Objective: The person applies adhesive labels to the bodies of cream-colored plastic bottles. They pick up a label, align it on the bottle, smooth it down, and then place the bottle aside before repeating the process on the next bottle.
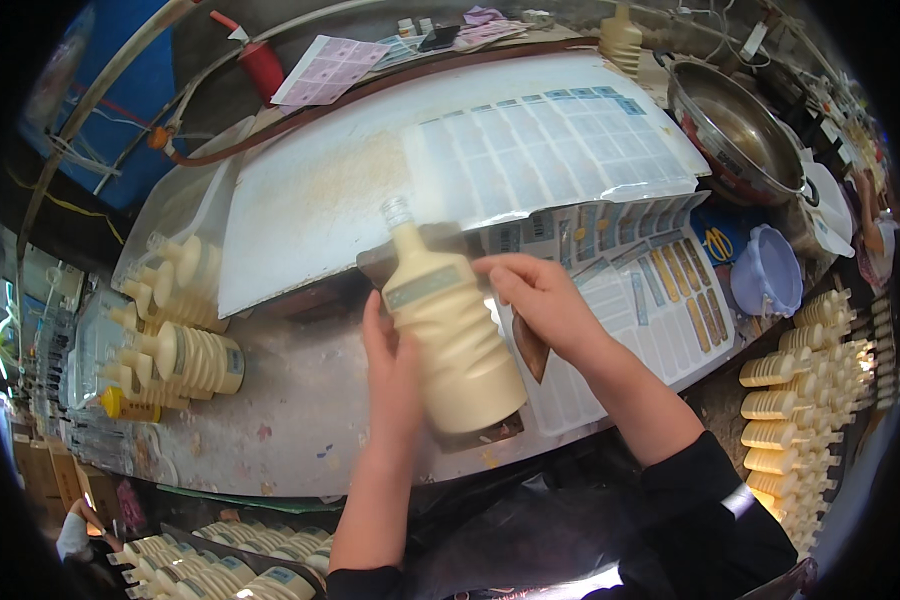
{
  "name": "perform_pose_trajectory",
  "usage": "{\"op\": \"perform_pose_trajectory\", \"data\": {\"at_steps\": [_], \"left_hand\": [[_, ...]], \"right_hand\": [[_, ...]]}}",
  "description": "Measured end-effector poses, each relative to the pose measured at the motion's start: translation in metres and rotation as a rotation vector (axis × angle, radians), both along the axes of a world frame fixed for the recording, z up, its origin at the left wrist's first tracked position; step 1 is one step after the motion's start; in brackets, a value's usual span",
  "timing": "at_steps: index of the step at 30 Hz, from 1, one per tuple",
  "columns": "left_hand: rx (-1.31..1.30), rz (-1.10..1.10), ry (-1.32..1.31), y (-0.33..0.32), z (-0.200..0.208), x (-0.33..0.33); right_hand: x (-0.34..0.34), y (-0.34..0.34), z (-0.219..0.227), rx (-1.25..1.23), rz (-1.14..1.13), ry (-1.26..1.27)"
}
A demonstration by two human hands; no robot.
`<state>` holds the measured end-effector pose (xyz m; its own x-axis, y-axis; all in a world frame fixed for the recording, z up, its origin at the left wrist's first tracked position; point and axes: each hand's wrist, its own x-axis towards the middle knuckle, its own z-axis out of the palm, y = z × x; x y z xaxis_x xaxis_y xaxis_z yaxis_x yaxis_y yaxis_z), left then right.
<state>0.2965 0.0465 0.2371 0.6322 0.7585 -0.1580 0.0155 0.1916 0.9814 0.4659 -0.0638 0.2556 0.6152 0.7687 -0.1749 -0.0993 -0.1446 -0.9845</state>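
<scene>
A cream plastic bottle [455, 345] with a rippled body and a clear threaded neck lies tilted in front of me, its neck pointing away. A greyish label strip [430, 287] runs across its shoulder. My left hand [394, 375] grips the bottle's left side, thumb on the front. At the right shoulder, my right hand [542, 300] brings its forefinger to the end of the strip. A brown, flat, pointed scraper-like tool [530, 352] sticks out below the right hand's curled fingers, its upper part hidden by them. Under the bottle is a dark support [470, 437], mostly covered.
A white board [300, 200] carries a sheet of clear labels [530, 160]. Nearer lies a label sheet [620, 300] with gold and blue strips. Several cream bottles [195, 360] stand left; more [770, 430] are stacked right. A steel pan [735, 120] and purple bucket [767, 270] are beyond.
</scene>
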Motion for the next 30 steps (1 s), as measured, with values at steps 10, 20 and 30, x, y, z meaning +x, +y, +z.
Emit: {"op": "perform_pose_trajectory", "data": {"at_steps": [10,20,30], "left_hand": [[0.528,-0.128,0.293,-0.030,-0.027,-0.043],[0.923,-0.116,0.215,-0.037,-0.029,-0.050],[1.031,0.000,0.148,-0.041,-0.027,-0.050]], "right_hand": [[-0.014,-0.012,-0.010,0.083,0.018,-0.221],[-0.010,-0.014,-0.004,0.020,0.017,0.005],[-0.009,-0.005,-0.009,-0.010,0.000,0.288]]}}
